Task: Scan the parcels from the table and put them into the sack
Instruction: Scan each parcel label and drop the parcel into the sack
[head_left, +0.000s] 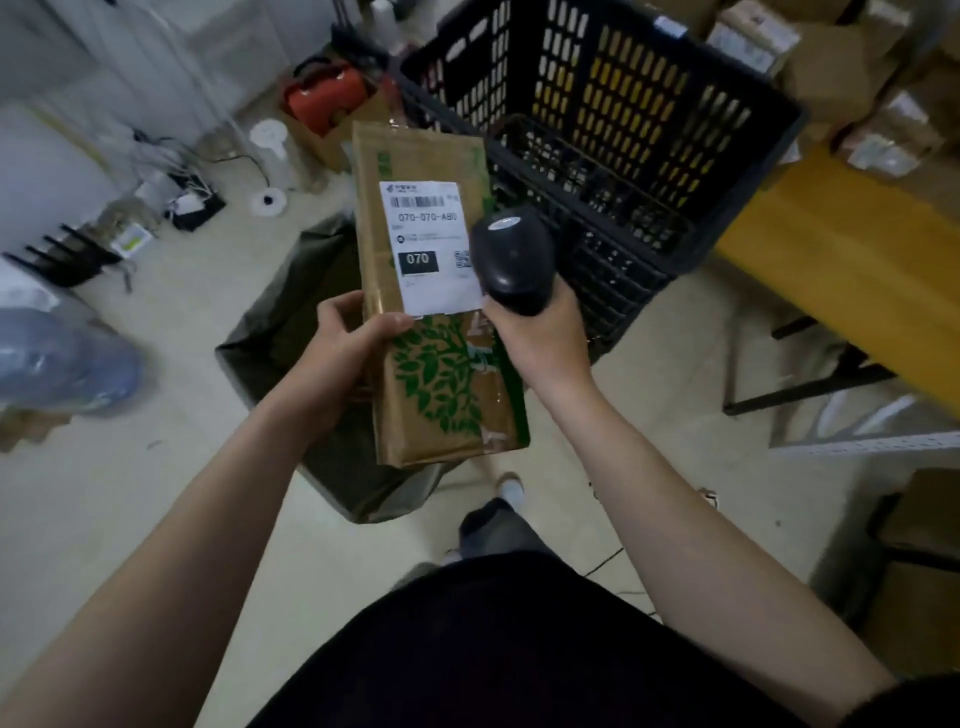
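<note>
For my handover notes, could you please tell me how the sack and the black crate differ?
The sack is soft, olive-green and slumped; the black crate is rigid with perforated walls. The sack lies beneath the held parcel; the crate stands beyond it. Both are open-topped.

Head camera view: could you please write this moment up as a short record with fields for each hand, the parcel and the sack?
left hand: grips the parcel by its left edge, thumb on top
right hand: grips the black scanner, its head at the label's right edge
parcel: brown carton, green leaf print, label side up
label: white, reads 070-070-A80
sack: dark, mouth open, on the floor beneath the parcel
stage: scanning; parcel not yet in the sack
nearby: black crate behind, yellow table at right
</note>
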